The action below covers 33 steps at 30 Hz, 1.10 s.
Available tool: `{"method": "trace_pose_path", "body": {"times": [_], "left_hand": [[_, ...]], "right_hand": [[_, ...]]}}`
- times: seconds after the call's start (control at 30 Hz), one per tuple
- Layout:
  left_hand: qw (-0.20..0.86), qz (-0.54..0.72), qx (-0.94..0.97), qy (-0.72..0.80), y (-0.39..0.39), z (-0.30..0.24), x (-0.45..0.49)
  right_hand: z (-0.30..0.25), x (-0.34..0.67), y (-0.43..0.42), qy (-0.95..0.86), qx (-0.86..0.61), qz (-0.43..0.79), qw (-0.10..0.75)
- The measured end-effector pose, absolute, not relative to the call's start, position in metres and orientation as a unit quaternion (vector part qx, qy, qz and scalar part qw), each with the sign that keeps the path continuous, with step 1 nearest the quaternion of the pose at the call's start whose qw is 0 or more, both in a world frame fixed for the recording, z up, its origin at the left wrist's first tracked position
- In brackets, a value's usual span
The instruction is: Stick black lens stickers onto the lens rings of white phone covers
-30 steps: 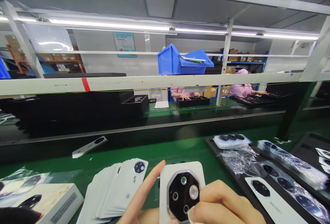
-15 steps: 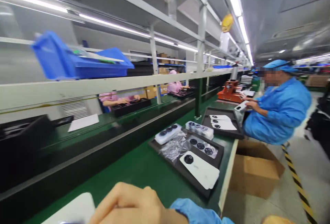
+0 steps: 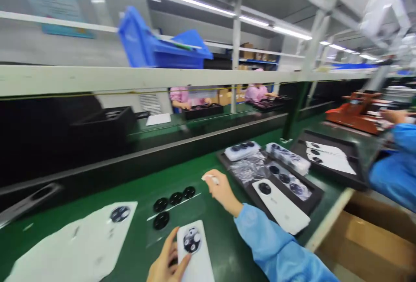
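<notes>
My left hand (image 3: 169,259) is closed around the edge of a white phone back cover (image 3: 197,267), its thumb beside the round camera area. Above the bench, my right hand (image 3: 222,192) pinches a small white piece (image 3: 213,179) whose kind I cannot make out. Between the hands, several black round lens covers (image 3: 176,198) rest on a clear plastic sheet (image 3: 177,217). Fanned out at the left lie several white phone back covers (image 3: 81,243), the top one with a dark round camera area.
To the right, a black tray (image 3: 224,160) holds another white back cover (image 3: 276,204), bagged lens parts and crumpled clear film. Beyond it are a second tray (image 3: 352,176), an orange press (image 3: 354,113) and a co-worker's blue sleeve (image 3: 403,141). A cardboard box (image 3: 377,238) stands below the bench edge.
The view has swung left, bringing the lens covers and fanned back covers into sight. One hand showed low in front before; now both do, my right hand raised over the bench.
</notes>
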<state>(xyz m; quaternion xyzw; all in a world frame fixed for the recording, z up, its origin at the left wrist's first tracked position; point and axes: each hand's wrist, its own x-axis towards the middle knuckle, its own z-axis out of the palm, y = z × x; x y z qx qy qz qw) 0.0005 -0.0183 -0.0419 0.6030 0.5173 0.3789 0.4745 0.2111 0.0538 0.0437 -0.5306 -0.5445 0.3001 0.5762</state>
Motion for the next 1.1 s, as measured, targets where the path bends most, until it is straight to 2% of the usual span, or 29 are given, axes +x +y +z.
{"method": "trace_pose_path", "body": {"times": [0.17,0.4,0.67,0.93,1.1], "left_hand": [[0.255,0.318,0.744,0.529,-0.017,-0.036,-0.013],[0.152,0.327,0.738,0.570,0.042,-0.017,-0.040],[0.091,0.234,0.730,0.636,0.076,-0.031,-0.049],[0.118,0.093,0.722,0.676,0.095,-0.013,-0.046],[0.116,0.058,0.719,0.683,0.091,0.006,-0.031]], "right_hand": [[-0.006,0.213,0.087,-0.572,-0.541,0.326,0.523],[-0.031,0.192,0.110,-0.611,-0.532,0.332,0.482],[-0.052,0.183,0.112,-0.615,-0.531,0.379,0.443],[-0.057,0.184,0.114,-0.626,-0.535,0.369,0.431],[-0.057,0.185,0.115,-0.634,-0.538,0.361,0.422]]}}
